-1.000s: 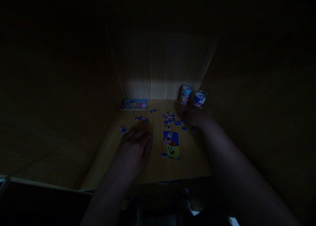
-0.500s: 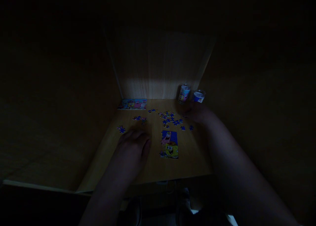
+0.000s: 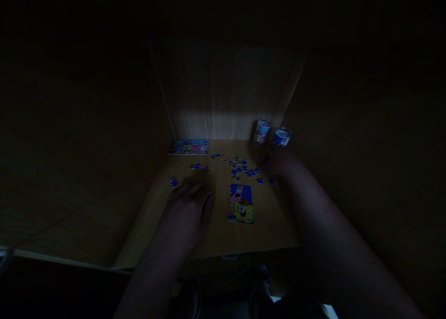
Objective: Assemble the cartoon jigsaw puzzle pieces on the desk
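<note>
The picture is very dark. My left hand [image 3: 188,205] rests on the wooden tabletop, fingers loosely bent, thumb apart from them, no object showing in it. Just beyond its fingers lie a few puzzle pieces [image 3: 173,181]. My right hand [image 3: 273,161] is over the back right of the table, beside a scattered heap of jigsaw pieces [image 3: 240,163]. Its fingers are drawn together; whatever they hold is hidden in shadow. Between my hands lies a joined part of the jigsaw [image 3: 241,204], showing a yellow and a pink cartoon figure on blue.
Two clear-lidded cartoon tubs, one taller [image 3: 262,132] and one [image 3: 282,137] partly behind my right hand, stand at the back right. A flat cartoon picture [image 3: 190,146] lies at the back left. Wooden panels [image 3: 226,91] enclose the table; its front edge [image 3: 209,257] is near me.
The view has shifted slightly. A small dark piece seen by my right fingertips before no longer shows there. My left hand stays in place.
</note>
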`<action>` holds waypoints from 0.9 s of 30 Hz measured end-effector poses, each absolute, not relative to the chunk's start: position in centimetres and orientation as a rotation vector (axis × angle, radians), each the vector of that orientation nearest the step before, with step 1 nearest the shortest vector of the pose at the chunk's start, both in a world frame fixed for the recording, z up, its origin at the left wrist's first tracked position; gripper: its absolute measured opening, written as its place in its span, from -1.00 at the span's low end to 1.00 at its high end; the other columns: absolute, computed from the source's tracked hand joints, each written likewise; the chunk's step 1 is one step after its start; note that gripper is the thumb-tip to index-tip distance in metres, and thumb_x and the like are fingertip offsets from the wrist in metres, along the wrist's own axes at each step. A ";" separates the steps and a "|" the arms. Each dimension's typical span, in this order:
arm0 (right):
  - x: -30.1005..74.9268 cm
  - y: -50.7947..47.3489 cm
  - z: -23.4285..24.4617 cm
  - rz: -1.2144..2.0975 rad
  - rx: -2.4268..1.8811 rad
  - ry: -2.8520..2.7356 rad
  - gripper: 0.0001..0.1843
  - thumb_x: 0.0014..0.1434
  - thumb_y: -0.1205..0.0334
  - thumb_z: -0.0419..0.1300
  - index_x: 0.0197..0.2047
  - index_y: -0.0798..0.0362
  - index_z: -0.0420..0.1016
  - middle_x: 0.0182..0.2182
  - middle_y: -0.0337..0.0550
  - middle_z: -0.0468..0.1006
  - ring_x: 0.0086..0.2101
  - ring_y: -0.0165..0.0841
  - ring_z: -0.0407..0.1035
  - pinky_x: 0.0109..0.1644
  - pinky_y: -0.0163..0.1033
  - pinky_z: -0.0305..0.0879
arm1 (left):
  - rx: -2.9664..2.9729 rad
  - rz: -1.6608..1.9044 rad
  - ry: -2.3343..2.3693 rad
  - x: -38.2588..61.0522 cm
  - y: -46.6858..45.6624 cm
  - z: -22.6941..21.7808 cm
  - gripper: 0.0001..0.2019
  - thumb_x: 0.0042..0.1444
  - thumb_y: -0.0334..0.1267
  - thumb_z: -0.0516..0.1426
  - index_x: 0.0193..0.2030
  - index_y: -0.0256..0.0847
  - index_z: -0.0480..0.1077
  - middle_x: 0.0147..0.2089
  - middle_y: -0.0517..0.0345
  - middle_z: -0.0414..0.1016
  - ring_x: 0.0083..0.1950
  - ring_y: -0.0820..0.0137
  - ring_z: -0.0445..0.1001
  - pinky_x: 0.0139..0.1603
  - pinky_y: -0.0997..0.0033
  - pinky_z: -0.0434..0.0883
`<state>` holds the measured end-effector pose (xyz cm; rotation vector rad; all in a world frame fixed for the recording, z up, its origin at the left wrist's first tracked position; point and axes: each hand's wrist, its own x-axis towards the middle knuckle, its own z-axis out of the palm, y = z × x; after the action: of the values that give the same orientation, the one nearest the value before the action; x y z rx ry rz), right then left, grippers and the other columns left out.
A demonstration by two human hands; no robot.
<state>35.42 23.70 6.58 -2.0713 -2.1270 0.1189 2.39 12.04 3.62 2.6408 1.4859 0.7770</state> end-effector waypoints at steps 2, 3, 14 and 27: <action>35.1 23.6 6.8 0.169 -2.116 -2.123 -0.71 0.26 0.23 0.42 0.04 0.05 0.74 -0.06 0.16 0.77 -0.09 -0.08 0.67 -0.05 -0.16 0.52 | 2.632 0.767 1.516 2.5 12.0 3.7 -0.83 0.49 -0.32 0.17 -0.04 -0.15 0.63 0.00 -0.01 0.69 0.06 0.04 0.61 0.19 -0.11 0.53; 35.0 23.6 6.9 0.189 -2.129 -2.122 -0.73 0.26 0.23 0.42 0.02 0.05 0.74 -0.06 0.14 0.77 -0.09 -0.09 0.67 -0.05 -0.18 0.52 | 2.628 0.760 1.528 2.5 12.0 3.7 -0.83 0.49 -0.32 0.17 -0.04 -0.16 0.63 0.00 -0.02 0.69 0.07 0.03 0.61 0.20 -0.12 0.53; 34.5 23.8 7.1 0.227 -1.934 -1.973 -0.93 0.23 0.24 0.45 -0.25 0.00 0.66 -0.18 0.03 0.75 -0.17 -0.15 0.63 -0.13 -0.19 0.44 | 2.626 0.743 1.532 2.5 12.0 3.9 -0.82 0.50 -0.31 0.14 -0.03 -0.17 0.62 0.00 -0.04 0.69 0.07 0.03 0.62 0.20 -0.12 0.54; 28.0 22.3 5.3 0.704 -1.185 -2.082 -0.82 0.29 0.12 0.51 -0.20 0.00 0.64 -0.29 -0.27 0.73 -0.30 -0.35 0.60 -0.24 -0.31 0.43 | 2.633 0.742 1.436 2.5 12.0 4.0 -0.79 0.48 -0.35 0.14 -0.07 -0.12 0.64 -0.03 0.01 0.70 0.05 0.09 0.61 0.17 -0.04 0.54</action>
<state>27.99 22.31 5.33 -1.1852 -2.0819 0.7040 2.52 12.00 4.02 2.6335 1.4358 0.7425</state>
